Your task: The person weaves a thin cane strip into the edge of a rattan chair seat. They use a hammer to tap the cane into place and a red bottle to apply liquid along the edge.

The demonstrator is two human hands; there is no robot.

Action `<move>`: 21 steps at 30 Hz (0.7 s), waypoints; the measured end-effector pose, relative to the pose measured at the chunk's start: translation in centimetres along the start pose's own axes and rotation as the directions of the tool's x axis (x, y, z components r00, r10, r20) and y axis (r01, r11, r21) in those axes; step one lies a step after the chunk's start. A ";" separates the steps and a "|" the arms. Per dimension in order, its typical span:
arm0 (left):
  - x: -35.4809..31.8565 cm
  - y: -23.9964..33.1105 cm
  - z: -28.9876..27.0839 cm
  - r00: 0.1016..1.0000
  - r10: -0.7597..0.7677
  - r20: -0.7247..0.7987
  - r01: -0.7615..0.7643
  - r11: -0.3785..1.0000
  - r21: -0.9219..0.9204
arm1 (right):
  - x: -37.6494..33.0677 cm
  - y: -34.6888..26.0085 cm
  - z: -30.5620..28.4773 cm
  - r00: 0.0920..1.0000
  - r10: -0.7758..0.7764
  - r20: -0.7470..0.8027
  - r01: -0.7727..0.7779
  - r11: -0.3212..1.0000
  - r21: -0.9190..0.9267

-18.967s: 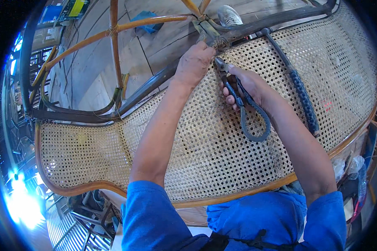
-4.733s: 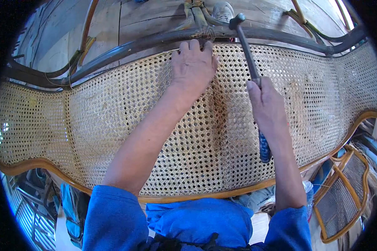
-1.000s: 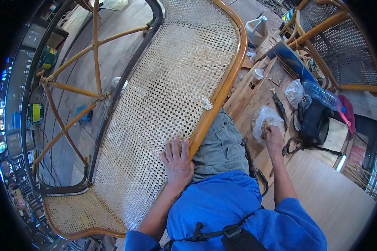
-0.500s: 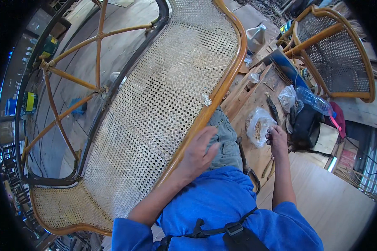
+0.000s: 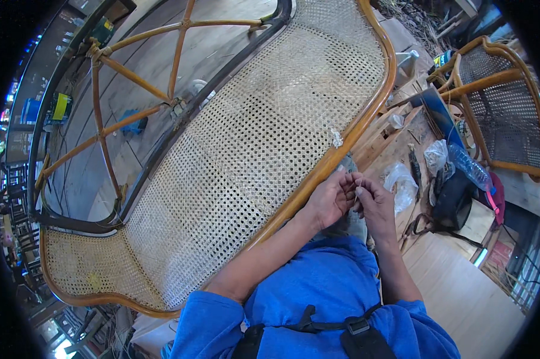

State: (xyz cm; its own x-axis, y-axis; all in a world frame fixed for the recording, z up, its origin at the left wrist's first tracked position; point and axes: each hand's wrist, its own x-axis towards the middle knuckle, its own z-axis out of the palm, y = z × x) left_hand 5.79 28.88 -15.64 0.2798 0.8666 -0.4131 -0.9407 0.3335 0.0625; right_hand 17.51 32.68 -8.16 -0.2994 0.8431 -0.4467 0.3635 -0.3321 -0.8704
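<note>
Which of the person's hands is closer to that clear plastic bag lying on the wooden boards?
Right. The right hand is just beside the clear plastic bag, apart from it. The left hand lies farther away, beyond the right hand, next to the cane seat's wooden rim.

Furniture workshop, rattan and cane trade. Seen: large cane-webbed bench frame of bent rattan, laid across the workspace; second caned chair nearby; wooden plank worktop strewn with hand tools, plastic bags and a water bottle; plank floor; stacked clutter along the edges.
</note>
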 end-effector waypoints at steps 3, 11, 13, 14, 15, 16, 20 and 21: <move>-0.8 -0.3 -0.3 1.000 0.015 0.022 -0.016 0.998 0.065 | -0.1 -0.5 0.1 1.000 0.021 0.018 -0.020 1.000 -0.010; -1.9 -0.2 1.2 0.996 0.078 0.030 -0.083 0.959 0.269 | 0.6 0.1 -0.7 0.999 -0.042 -0.009 0.042 0.998 -0.052; -2.3 -0.3 1.4 0.993 0.109 -0.039 -0.086 0.921 0.380 | 0.5 0.1 -0.8 1.000 0.006 -0.009 -0.006 1.000 0.003; -2.2 -0.3 1.3 0.992 0.113 -0.052 -0.084 0.915 0.394 | 0.5 0.1 -0.9 0.999 0.031 -0.009 -0.031 0.999 0.030; -2.3 -0.2 1.2 0.991 0.118 -0.068 -0.080 0.908 0.412 | 0.5 0.1 -0.9 0.999 0.049 0.009 -0.049 0.997 0.068; -2.3 -0.1 1.1 0.989 0.124 -0.084 -0.077 0.900 0.429 | 0.5 0.1 -0.9 0.997 0.066 0.028 -0.068 0.992 0.104; -1.9 -0.4 -0.2 0.980 0.161 -0.118 -0.095 0.896 0.434 | 0.4 -0.6 -0.5 0.994 0.080 0.070 -0.090 0.982 0.163; -2.6 0.1 0.2 0.975 0.157 -0.156 -0.081 0.909 0.410 | 0.6 -0.5 -0.3 0.996 0.064 0.062 -0.072 0.986 0.149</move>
State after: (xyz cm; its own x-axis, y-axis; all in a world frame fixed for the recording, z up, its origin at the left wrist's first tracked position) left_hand 4.97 26.73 -14.38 0.0953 0.8397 -0.5346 -0.7985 0.3852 0.4626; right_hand 17.37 33.49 -7.94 -0.3299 0.7923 -0.5132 0.2490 -0.4514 -0.8569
